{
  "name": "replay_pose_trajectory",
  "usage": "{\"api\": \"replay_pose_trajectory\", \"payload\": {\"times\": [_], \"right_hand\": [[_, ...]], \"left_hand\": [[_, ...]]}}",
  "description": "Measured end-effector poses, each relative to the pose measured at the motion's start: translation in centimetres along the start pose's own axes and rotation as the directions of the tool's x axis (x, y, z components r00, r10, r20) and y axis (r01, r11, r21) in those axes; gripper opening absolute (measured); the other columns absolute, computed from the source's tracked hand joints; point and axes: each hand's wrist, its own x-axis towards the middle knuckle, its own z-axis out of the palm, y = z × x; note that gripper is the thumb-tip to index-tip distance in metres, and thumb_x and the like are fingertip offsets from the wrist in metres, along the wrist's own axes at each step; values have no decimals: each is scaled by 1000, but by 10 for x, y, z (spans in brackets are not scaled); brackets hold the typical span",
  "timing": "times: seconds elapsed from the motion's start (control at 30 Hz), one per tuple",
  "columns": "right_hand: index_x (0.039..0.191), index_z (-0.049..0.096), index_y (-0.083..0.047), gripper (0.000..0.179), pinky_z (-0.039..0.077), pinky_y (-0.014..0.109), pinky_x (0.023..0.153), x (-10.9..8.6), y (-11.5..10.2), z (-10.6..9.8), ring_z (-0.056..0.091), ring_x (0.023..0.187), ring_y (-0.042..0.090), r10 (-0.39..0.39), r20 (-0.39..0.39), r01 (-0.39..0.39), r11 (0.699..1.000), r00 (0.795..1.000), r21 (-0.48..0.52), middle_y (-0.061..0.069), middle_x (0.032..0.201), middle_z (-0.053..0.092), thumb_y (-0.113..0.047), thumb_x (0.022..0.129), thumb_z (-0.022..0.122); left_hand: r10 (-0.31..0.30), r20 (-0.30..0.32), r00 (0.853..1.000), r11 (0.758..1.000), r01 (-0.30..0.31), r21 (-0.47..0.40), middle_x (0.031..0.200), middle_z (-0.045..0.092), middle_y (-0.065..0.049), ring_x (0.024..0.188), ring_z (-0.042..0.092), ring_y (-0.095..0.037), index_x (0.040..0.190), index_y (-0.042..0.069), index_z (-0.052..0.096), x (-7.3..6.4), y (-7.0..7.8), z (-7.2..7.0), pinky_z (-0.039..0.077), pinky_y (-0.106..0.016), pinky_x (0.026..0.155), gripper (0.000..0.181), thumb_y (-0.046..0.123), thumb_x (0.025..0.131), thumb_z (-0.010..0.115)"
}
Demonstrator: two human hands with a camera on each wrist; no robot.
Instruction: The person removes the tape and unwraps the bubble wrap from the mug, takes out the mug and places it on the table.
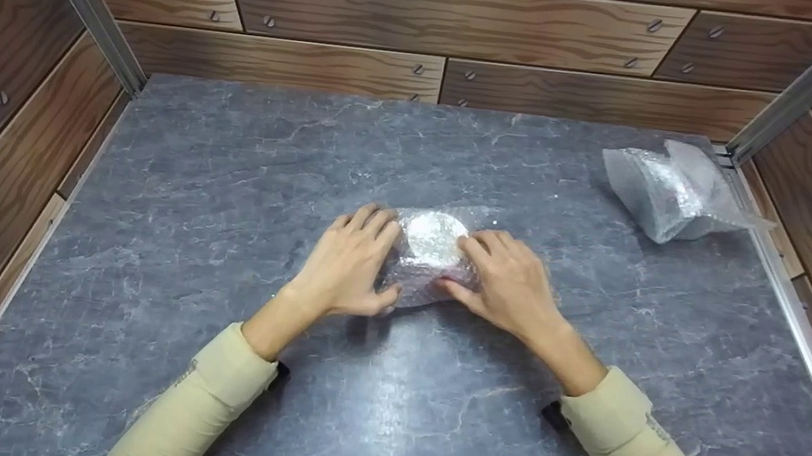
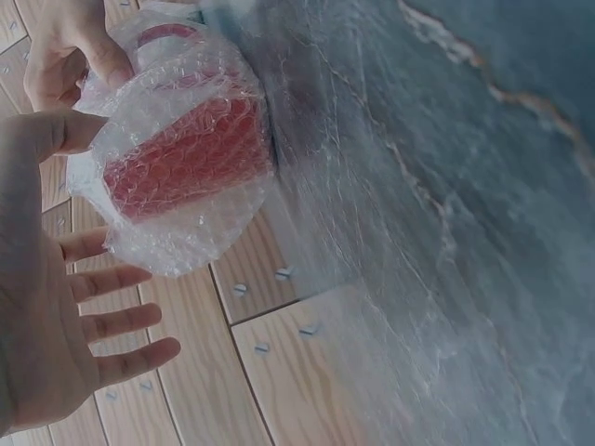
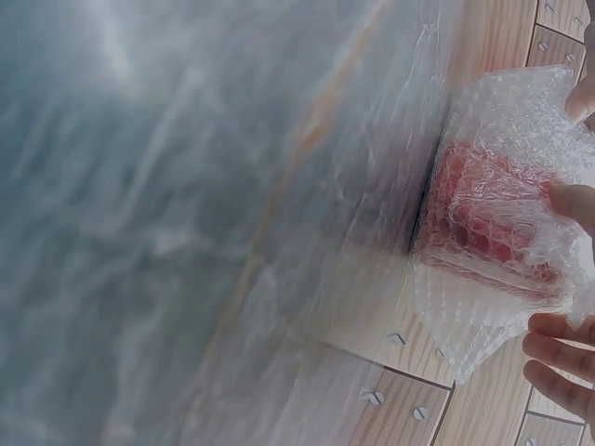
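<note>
The left hand [image 1: 351, 261] is found with its fingers extended and spread, its thumb set against bubble wrap [image 2: 177, 246]. By the right hand [image 1: 512, 283] the opposite side of the wrap is held between thumb and fingers; in the right-wrist view this hand is cut off by the frame edge.

Inside the wrap, on the table [image 1: 231, 164] between the hands, a red item [image 2: 191, 158] is contained. Its outline is blurred by the bubbles and folds, and its kind cannot be determined. From above, a pale round patch is seen through the wrap; it may be the item's top, though glare is noted there.

Beneath the cuffs of the pale sleeves [image 1: 229, 372], dark objects [image 1: 279, 376] are mostly concealed; the sleeves are cut off by the lower edge of the head view.

At the far right corner, well apart, a second wrapped bundle [image 1: 670, 191] is placed, one tip extended over the metal rail [image 1: 808, 350]. Its contents cannot be made out. The table is enclosed by wood-patterned panels [image 1: 458, 20].
</note>
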Motion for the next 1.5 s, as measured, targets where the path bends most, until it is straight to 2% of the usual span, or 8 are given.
{"api": "replay_pose_trajectory", "payload": {"times": [0.33, 0.53, 0.67, 0.9, 1.07, 1.23, 1.4, 1.5], "right_hand": [[115, 67, -11, 56, 64, 39, 74, 1, -5, 2, 71, 91, 27, 13, -9, -13, 1000, 1000, 6, 11, 108, 73, -56, 85, 82], [127, 66, -9, 64, 64, 43, 80, -5, -6, -3, 71, 98, 29, 86, 41, -89, 992, 995, 87, 12, 117, 72, -58, 88, 78], [136, 64, -11, 67, 64, 50, 87, -7, -7, -9, 71, 109, 33, 162, 106, -180, 965, 981, 192, 12, 129, 71, -58, 90, 76], [141, 64, -14, 63, 63, 52, 87, -9, -7, -17, 71, 111, 34, 258, 167, -299, 903, 952, 308, 12, 134, 71, -52, 92, 77], [142, 64, -14, 63, 62, 52, 90, -9, -7, -21, 71, 112, 32, 344, 219, -405, 831, 913, 382, 10, 133, 72, -47, 92, 79], [141, 64, -7, 57, 63, 51, 92, -8, -5, -22, 71, 113, 35, 421, 276, -503, 720, 864, 477, 13, 130, 72, -36, 94, 80], [136, 67, -1, 48, 63, 54, 94, -9, 1, -19, 72, 114, 35, 490, 307, -571, 602, 816, 558, 17, 125, 74, -23, 95, 79], [132, 70, 0, 42, 64, 45, 92, -8, 4, -18, 73, 109, 33, 523, 331, -606, 540, 786, 584, 18, 121, 76, -20, 96, 77]], "left_hand": [[-9, -10, 1000, 1000, 9, -6, 148, 59, -16, 138, 57, -39, 138, 6, 52, -3, -3, -2, 57, -55, 107, 80, 62, 83, 69], [-5, -28, 1000, 1000, 5, -12, 151, 58, -17, 140, 55, -38, 135, 7, 54, -3, -2, -3, 56, -54, 109, 76, 65, 87, 66], [1, -65, 998, 1000, -1, -8, 150, 59, -15, 139, 56, -36, 131, 10, 58, -4, 0, -4, 57, -51, 108, 70, 65, 89, 65], [28, -126, 992, 999, -26, 23, 148, 62, -13, 137, 60, -34, 133, 12, 63, -8, 6, -4, 57, -48, 109, 64, 62, 94, 64], [72, -223, 972, 996, -57, 70, 139, 68, -9, 131, 65, -31, 131, 13, 66, -13, 11, -4, 59, -45, 106, 57, 56, 94, 68], [129, -332, 934, 989, -98, 109, 124, 72, -5, 119, 69, -27, 123, 16, 69, -18, 16, -3, 62, -40, 97, 46, 51, 92, 72], [169, -374, 912, 983, -129, 130, 115, 73, -3, 108, 69, -22, 119, 17, 70, -21, 22, -3, 62, -36, 93, 43, 49, 90, 74], [181, -379, 908, 981, -138, 138, 112, 72, -2, 104, 67, -20, 119, 17, 70, -23, 25, -2, 62, -34, 89, 43, 48, 89, 75]]}}
